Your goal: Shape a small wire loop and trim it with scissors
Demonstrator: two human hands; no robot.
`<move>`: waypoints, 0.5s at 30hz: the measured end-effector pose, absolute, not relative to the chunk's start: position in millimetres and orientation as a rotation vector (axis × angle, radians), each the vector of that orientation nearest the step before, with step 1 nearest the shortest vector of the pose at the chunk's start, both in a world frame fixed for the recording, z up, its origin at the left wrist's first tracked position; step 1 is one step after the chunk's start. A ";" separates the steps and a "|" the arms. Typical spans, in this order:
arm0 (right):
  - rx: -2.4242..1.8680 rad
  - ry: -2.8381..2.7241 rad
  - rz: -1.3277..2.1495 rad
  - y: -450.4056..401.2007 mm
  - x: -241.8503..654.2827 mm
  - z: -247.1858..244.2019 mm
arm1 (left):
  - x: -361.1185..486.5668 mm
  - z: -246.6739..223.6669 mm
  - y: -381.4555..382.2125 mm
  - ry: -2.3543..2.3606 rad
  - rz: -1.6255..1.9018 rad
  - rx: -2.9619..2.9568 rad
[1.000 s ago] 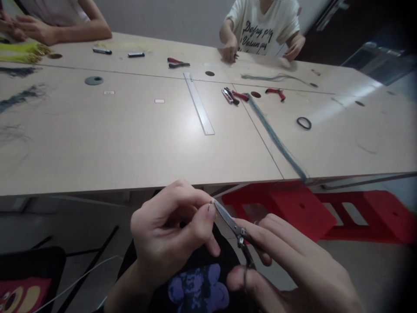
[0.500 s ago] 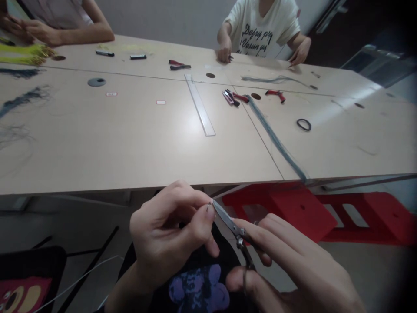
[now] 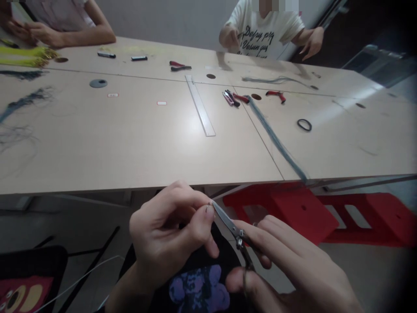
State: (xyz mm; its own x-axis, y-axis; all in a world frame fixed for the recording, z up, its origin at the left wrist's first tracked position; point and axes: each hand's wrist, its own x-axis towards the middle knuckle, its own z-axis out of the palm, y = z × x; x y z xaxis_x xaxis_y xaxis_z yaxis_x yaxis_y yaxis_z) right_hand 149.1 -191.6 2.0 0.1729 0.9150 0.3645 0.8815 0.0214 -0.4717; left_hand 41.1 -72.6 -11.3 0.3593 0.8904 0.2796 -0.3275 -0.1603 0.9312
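Steel-grey scissors (image 3: 224, 215) sat in the right hand (image 3: 299, 265), thumb through one loop and fingers curled around the other handle, just above the lap and in front of the table (image 3: 130, 148). Their points reached the fingertips of the left hand (image 3: 172, 226), whose thumb and forefinger were closed in a pinch; whatever lay between them was too small to tell. On the table a clear ruler (image 3: 199, 106) lay left of a blue-grey bundle of strands (image 3: 276, 139), with a black ring (image 3: 304, 125) to the right. Beyond the far right edge stood a grey box-like shape (image 3: 368, 65), its contents too unclear to make out. Across the table sat a person in a white shirt (image 3: 257, 32).
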 end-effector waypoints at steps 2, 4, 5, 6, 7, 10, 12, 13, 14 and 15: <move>-1.844 -1.686 0.065 -191.7 149.1 1.6 | 40.1 -11.7 -72.6 0.578 1.173 1.325; -1.839 -1.696 0.062 -191.5 148.8 1.7 | 39.9 -11.8 -72.9 0.575 1.169 1.327; -1.838 -1.700 0.065 -191.5 148.5 1.9 | 40.0 -11.8 -73.1 0.575 1.169 1.322; -1.842 -1.695 0.066 -191.6 148.1 2.2 | 40.2 -11.6 -73.4 0.576 1.168 1.319; -1.849 -1.695 0.065 -191.9 147.6 2.6 | 40.5 -11.3 -73.6 0.578 1.166 1.315; -1.869 -1.696 0.056 -193.2 146.7 3.5 | 41.3 -10.4 -74.1 0.587 1.159 1.312; -1.865 -1.711 0.051 -193.7 147.2 3.5 | 41.5 -10.1 -74.2 0.591 1.160 1.314; -1.861 -1.719 0.047 -193.7 147.7 3.2 | 41.5 -10.1 -74.1 0.595 1.162 1.314; -1.857 -1.725 0.036 -193.7 148.3 2.7 | 41.5 -10.3 -74.1 0.597 1.161 1.314; -1.858 -1.738 0.027 -193.7 148.9 1.8 | 41.4 -10.5 -74.0 0.594 1.160 1.312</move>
